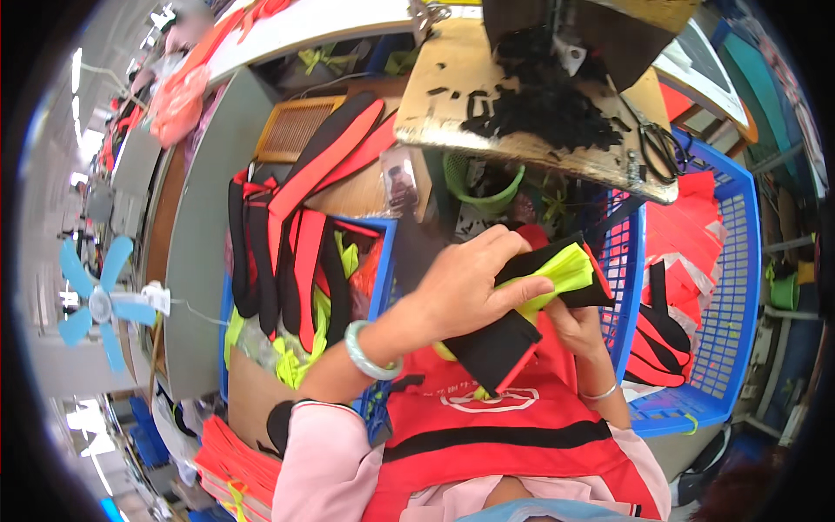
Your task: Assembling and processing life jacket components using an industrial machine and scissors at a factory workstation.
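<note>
Head view: a folded black and yellow cloth piece (pixel 544 291) is held above the lap — left hand (pixel 465 283) closed over its top, right hand (pixel 578 322) gripping beneath. Edges should be kept aligned and pinched firmly beside the blue basket (pixel 722 287).

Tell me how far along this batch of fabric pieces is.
Done, apparently: red and black pieces lie in the blue basket on the right. In hand: the left hand and right hand grip one black and neon-yellow piece over the lap. Left, apparently: a stack of red and black strips in the left crate.
</note>
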